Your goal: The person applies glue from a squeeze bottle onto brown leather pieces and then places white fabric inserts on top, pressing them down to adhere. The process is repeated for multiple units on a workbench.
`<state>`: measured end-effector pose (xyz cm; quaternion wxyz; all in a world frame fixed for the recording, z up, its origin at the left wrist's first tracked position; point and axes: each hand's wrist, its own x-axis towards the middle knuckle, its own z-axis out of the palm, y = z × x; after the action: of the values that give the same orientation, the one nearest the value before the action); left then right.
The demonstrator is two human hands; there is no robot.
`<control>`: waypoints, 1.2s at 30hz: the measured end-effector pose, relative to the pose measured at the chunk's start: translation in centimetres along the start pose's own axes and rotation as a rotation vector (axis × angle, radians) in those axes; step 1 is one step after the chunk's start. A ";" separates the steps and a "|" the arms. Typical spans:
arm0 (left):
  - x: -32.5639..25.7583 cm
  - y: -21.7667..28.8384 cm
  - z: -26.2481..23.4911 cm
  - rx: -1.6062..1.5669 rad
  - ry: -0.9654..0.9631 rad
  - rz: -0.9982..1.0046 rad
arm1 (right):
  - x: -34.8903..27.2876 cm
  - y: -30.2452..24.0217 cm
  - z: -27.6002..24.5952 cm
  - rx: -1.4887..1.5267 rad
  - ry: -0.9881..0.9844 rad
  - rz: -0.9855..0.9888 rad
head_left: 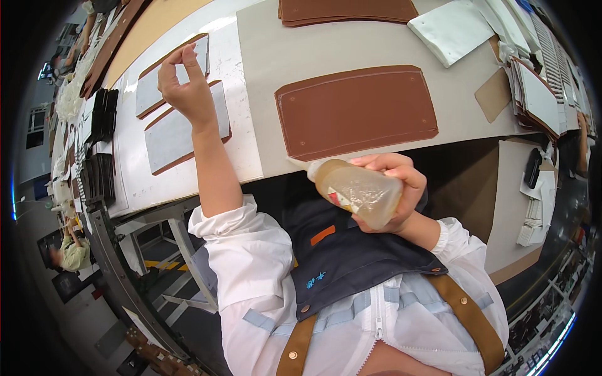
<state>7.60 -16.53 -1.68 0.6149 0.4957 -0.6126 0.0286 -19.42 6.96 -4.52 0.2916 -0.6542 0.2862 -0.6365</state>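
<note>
My right hand [407, 188] grips a translucent squeeze bottle [360, 194] with amber-tinted contents. The bottle tilts left, its narrow nozzle close to the lower left corner of a brown leather-like panel [357, 113] on the grey work surface. My left hand [185, 88] is raised over two brown-edged panels at the left, the upper panel [147, 94] and the lower panel [169, 141], both showing pale grey faces. Thumb and fingertips of that hand come together in a pinch; anything between them is too small to make out.
A stack of brown panels [345, 11] lies at the far edge, with white sheets [448, 31] to its right. Beyond a tan piece [493, 95] stand stacked panels [536, 97]. Black pieces [100, 119] line the left side. Other people work farther off on the left.
</note>
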 end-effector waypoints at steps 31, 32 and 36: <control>1.4 13.1 3.6 0.012 -0.619 0.326 | 12.7 8.5 -17.6 -1.397 -0.162 0.174; 1.2 14.1 4.3 -0.021 -0.664 0.348 | 12.7 9.3 -17.9 -1.432 -0.172 0.165; -0.3 16.1 7.6 -0.125 -0.799 0.437 | 13.7 9.7 -17.5 -1.329 -0.094 0.133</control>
<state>-8.38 -13.11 5.51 0.3386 0.2892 -0.8924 -0.0729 -36.59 -9.96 -2.28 -0.1227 -0.7026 0.6441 -0.2764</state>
